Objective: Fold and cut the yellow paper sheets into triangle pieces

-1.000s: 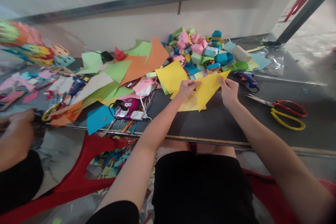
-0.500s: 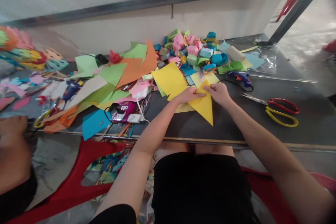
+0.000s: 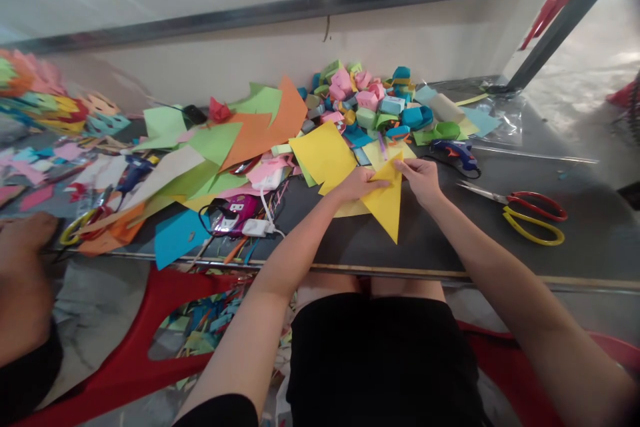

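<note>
Two bare hands meet over the dark tabletop (image 3: 430, 250), just beyond its front edge and the person's black-clad lap (image 3: 385, 360). Between them is a yellow paper triangle (image 3: 387, 213), held above the table in front of the person. It is plain, bright and matte, with straight, clean sides; one long sharp tip points down toward the near edge, and a narrower point rises between the hands. The left hand (image 3: 361, 184) grips its left side, the thumb lying across the face of the paper. The right hand (image 3: 423, 180) pinches the upper right edge between thumb and fingertips.

Near the table's front edge on the left lies a blue sheet (image 3: 180, 238), with a magenta power strip (image 3: 245, 210) beside it. Farther left, a co-worker's hand (image 3: 27, 233) rests by the edge, too blurred to tell whether it holds anything. To the right, scissors (image 3: 506, 199) with one red and one yellow handle lie with their blades toward the right hand. Just beyond the hands sit a flat yellow sheet (image 3: 323, 153) and a blue glue gun (image 3: 463, 153). Farther back, small folded paper pieces (image 3: 367, 101) in pink, green and blue are heaped against the pale wall (image 3: 280, 53).
</note>
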Action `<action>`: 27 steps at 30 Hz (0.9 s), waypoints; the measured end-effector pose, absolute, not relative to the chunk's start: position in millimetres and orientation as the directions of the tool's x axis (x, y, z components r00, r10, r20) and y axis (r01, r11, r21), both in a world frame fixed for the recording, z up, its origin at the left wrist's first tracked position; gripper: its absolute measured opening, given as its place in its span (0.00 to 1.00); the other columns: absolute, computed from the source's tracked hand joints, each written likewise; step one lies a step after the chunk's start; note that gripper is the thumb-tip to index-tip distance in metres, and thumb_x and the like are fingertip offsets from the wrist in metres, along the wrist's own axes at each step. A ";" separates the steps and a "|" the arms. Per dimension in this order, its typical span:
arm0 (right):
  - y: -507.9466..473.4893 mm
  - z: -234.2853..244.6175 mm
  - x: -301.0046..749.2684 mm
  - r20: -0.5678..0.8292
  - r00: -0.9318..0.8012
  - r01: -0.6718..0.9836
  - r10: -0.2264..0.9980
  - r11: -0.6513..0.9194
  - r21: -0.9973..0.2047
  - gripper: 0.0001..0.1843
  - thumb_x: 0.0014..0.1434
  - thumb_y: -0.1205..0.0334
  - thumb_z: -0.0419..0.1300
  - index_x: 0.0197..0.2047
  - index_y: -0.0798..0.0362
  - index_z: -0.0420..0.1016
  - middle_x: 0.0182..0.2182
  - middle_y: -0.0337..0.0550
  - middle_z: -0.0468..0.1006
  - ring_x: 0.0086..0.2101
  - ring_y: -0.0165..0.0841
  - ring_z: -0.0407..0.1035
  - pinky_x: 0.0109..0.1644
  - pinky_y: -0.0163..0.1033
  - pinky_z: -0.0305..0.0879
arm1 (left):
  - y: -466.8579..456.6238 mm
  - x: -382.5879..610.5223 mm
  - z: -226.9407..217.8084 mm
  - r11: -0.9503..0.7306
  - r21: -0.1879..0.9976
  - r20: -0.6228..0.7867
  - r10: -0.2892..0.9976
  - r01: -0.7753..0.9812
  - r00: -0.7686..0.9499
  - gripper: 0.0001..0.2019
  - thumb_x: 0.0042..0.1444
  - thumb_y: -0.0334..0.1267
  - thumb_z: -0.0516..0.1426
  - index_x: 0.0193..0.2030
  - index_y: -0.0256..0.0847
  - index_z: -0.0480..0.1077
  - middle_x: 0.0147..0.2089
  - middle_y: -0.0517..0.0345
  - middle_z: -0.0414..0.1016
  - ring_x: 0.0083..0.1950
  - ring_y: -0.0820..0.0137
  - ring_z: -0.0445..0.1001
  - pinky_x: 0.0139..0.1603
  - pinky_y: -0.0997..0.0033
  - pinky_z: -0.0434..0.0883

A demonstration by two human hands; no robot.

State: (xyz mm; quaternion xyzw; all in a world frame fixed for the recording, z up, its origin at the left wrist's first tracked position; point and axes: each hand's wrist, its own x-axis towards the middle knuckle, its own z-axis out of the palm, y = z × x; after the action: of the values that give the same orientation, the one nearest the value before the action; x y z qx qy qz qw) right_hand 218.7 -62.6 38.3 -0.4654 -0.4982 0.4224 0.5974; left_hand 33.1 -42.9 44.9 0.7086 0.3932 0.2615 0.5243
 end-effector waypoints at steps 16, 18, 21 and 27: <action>-62.6 45.7 226.2 0.278 0.206 -0.040 0.938 0.292 -0.956 0.30 0.41 0.30 0.73 0.31 0.49 0.84 0.26 0.41 0.82 0.29 0.36 0.75 0.34 0.44 0.74 | -46.9 35.4 54.3 -0.295 0.895 0.057 0.821 0.335 0.569 0.31 0.47 0.66 0.65 0.17 0.40 0.61 0.18 0.64 0.56 0.21 0.78 0.53 0.22 0.73 0.48; -61.3 46.4 228.7 0.262 0.208 -0.044 0.942 0.277 -0.960 0.30 0.41 0.30 0.72 0.31 0.50 0.84 0.27 0.42 0.82 0.29 0.37 0.76 0.33 0.44 0.75 | -45.5 35.6 50.9 -0.310 0.885 0.065 0.820 0.346 0.568 0.32 0.47 0.65 0.65 0.16 0.40 0.59 0.18 0.64 0.55 0.21 0.78 0.52 0.23 0.72 0.47; -59.9 48.3 231.4 0.277 0.218 -0.030 0.936 0.290 -0.956 0.29 0.42 0.31 0.73 0.31 0.50 0.84 0.28 0.43 0.83 0.30 0.38 0.77 0.34 0.44 0.76 | -44.1 36.2 49.1 -0.315 0.886 0.071 0.817 0.340 0.572 0.33 0.46 0.65 0.66 0.15 0.41 0.56 0.17 0.65 0.52 0.20 0.78 0.51 0.23 0.71 0.46; -55.6 51.4 236.1 0.317 0.245 -0.058 0.916 0.341 -0.938 0.30 0.45 0.30 0.71 0.35 0.49 0.84 0.32 0.43 0.84 0.31 0.36 0.78 0.36 0.42 0.76 | -47.9 41.6 50.7 -0.265 0.908 0.029 0.814 0.326 0.580 0.31 0.47 0.65 0.65 0.17 0.41 0.59 0.19 0.64 0.56 0.21 0.77 0.54 0.23 0.71 0.48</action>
State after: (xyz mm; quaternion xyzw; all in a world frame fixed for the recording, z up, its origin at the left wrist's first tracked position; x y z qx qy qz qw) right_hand 236.1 -55.6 51.4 -0.4381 -0.4897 0.3711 0.6562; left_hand 41.6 -47.9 50.7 0.7523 0.3786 0.2577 0.4736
